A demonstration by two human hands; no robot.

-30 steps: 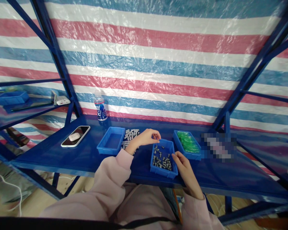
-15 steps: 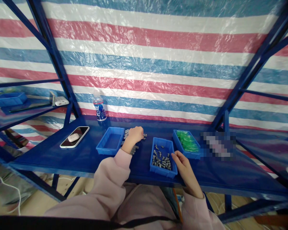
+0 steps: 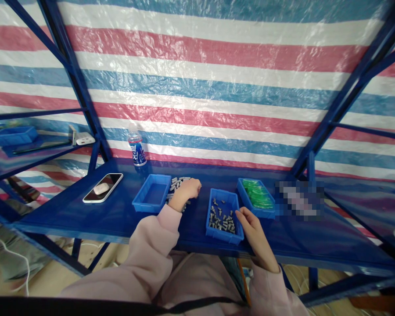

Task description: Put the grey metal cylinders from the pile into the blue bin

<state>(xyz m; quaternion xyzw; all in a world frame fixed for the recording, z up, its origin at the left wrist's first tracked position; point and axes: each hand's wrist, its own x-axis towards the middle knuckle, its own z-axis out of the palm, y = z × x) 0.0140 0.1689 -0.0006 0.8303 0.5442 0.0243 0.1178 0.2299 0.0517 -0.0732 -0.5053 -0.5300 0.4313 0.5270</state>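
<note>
My left hand (image 3: 187,193) is over a pile of short metal rods (image 3: 175,182) on the table, its fingers curled together; anything inside them is hidden. Left of the pile stands a blue plastic bin (image 3: 137,206) with nothing visible in it. My right hand (image 3: 253,228) has its fingers bent at the right rim of a second blue bin (image 3: 224,236), with thumb and forefinger closed on that edge. Small metal screws (image 3: 224,224) lie in this bin, mostly toward its near end.
Green plastic-wrapped items (image 3: 257,193) fill a third blue bin (image 3: 266,215) at the right. Beyond it is a blurred patch (image 3: 299,199). A phone (image 3: 110,185) with a white case on it (image 3: 101,188) lies at left. A bottle (image 3: 137,149) stands by the striped sheet (image 3: 200,96).
My left hand has shifted slightly right and nearer to me, uncovering more of the metal rods at the back of the pile. My right hand stays at the screw bin.
</note>
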